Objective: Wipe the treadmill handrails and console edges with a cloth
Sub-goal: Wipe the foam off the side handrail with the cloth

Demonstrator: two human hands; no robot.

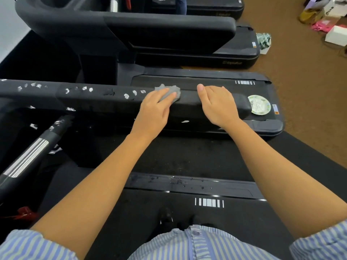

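Evidently the handrail-wiping step is under way. The black padded handrail (105, 101) runs across the middle of the frame. The left hand (155, 107) presses a crumpled grey cloth (170, 91) onto its top surface, just right of centre. The fingers are curled over the wad, and loose cloth bulges out past the fingertips.

The right hand (217, 104) rests on the same rail just to the right of the cloth, apart from it. Its thumb lies straight along the top. Its fingers bend over the far side, out of sight, so whether they grip the rail cannot be told.

From the cloth towards the left edge of the frame, a row of white blobs (126, 96) dots the rail's top. More specks sit on the metal-banded grip bar (56, 126) at lower left. The stretch under and right of the hands looks clean, so the job seems less than half done.

The next move would likely be a firm sweep of the cloth leftward along the rail through the blobs. The other hand would steady the person, and the cloth would be refolded as it loads up. A patterned plate (260, 105) lies beyond the rail's right end.
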